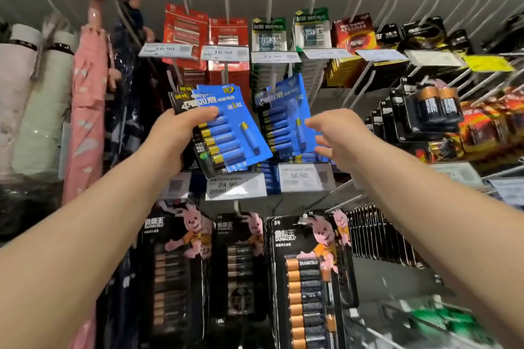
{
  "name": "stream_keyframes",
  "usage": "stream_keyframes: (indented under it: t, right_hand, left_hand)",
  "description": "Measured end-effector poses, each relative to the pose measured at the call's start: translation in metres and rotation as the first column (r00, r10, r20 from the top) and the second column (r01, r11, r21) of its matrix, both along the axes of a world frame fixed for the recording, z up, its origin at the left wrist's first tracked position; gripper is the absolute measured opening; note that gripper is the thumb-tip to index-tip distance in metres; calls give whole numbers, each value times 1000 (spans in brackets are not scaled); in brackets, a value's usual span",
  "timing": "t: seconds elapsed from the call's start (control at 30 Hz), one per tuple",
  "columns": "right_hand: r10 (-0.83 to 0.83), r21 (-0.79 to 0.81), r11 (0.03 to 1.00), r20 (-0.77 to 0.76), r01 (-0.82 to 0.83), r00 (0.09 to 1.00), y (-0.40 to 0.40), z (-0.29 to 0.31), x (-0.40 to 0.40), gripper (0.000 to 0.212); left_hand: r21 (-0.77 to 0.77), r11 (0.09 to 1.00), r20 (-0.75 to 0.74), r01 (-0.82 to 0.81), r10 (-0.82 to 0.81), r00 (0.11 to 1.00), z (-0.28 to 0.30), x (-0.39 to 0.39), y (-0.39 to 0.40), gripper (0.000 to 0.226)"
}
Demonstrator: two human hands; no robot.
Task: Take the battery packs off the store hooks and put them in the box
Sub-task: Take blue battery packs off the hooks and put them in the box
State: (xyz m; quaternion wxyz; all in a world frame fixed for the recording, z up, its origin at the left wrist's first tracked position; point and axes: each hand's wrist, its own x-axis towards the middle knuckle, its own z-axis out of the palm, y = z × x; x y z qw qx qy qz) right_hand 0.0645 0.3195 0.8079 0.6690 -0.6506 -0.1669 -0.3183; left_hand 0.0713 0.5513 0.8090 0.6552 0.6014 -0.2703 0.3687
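Blue carded battery packs (226,127) sit fanned in the left hand (173,133), thumb curled across their fronts and fingers hidden behind them. The right hand (337,139) reaches with fingers loosely spread and holding nothing, fingertips just beside more blue packs (286,119) hanging on a hook (274,79).

Folded umbrellas hang at left: a pink umbrella (88,110), two pale ones (34,99) beside it, a dark navy one (127,65) to its right. White price tags sit on hook ends, reading 10.90 (224,52), 24.90 (231,185), 36.90 (300,177). One yellow tag (489,63) at right. Grey back panel (382,3) behind.
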Motion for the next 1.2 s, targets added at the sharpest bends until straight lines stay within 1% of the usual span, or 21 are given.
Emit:
stream_keyframes:
  t: [0.07,0.1,0.13,0.17,0.2,0.27,0.3,0.33,0.37,0.43,0.5,0.63,0.73,0.77,0.83,0.87,0.9,0.93,1.0,1.1,1.2]
  right_hand:
    - [-72,-57,995,76,76,995,-5,3,-4,15]
    - [-99,-66,992,154,110,983,-7,4,-6,24]
    - [-112,-83,988,207,131,972,-8,5,-8,46]
    - [-72,-130,985,279,112,957,-6,5,-10,20]
    - [-35,-177,980,298,91,954,-2,3,-15,31]
    - [97,-349,937,222,-13,970,9,-1,-20,63]
    - [113,-414,910,176,-31,978,16,-2,-18,71]
    - [107,-452,892,160,-24,981,23,-6,-24,72]
    - [97,-474,880,155,-12,983,26,-8,-20,65]
    - [121,-460,887,150,-39,981,28,-9,-17,34]
    - [164,-435,895,121,-96,979,27,-11,-16,17]
    - [128,-437,897,111,-67,986,27,-17,-18,22]
    - [140,-390,915,56,-107,989,29,-21,-18,23]
    - [150,-367,922,44,-124,988,30,-22,-16,22]
    - [172,-294,943,20,-158,985,32,-24,-15,26]
    - [187,-229,956,5,-181,982,33,-24,-14,44]
    - [191,-161,968,-20,-192,981,33,-24,-10,62]
    - [202,-118,971,-41,-206,978,34,-24,-8,71]
    - [231,-63,970,-49,-234,972,34,-23,-4,72]
    - [265,30,964,-26,-264,964,29,-17,1,66]
    - [217,58,975,-17,-216,976,22,-12,7,62]
  left_hand:
    - [-15,1000,20,0,1,1000,2,-5,-2,9]
    - [-27,1000,27,0,0,1000,3,-8,-4,8]
    - [-34,999,31,-1,2,1000,5,-11,-6,8]
    - [-39,999,32,-2,3,999,5,-14,-10,10]
    - [-36,999,37,-2,3,999,5,-16,-13,19]
    - [-39,999,35,6,-4,999,4,-21,-21,54]
    - [-44,999,27,14,-13,1000,4,-22,-24,66]
    - [-44,999,28,26,-24,999,3,-22,-27,65]
    - [-41,999,23,30,-29,999,2,-22,-30,55]
    - [-27,999,7,18,-18,1000,0,-22,-36,41]
    - [7,1000,-2,-6,6,1000,-2,-25,-39,35]
    - [80,995,21,-53,51,998,-2,-30,-40,18]
    - [120,985,20,-122,120,993,-2,-31,-40,12]
    - [120,984,10,-131,131,991,-2,-31,-39,16]
    - [122,982,-13,-142,145,989,-2,-32,-36,40]
    - [118,983,-29,-142,146,989,-2,-32,-33,55]
    - [104,986,-50,-128,134,990,-2,-30,-31,59]
    - [89,989,-64,-118,124,990,-1,-29,-28,52]
    - [51,991,-78,-120,124,989,-1,-27,-24,33]
    - [-4,986,-74,-166,165,983,1,-26,-21,34]
    - [-28,983,-58,-182,180,982,4,-28,-14,23]
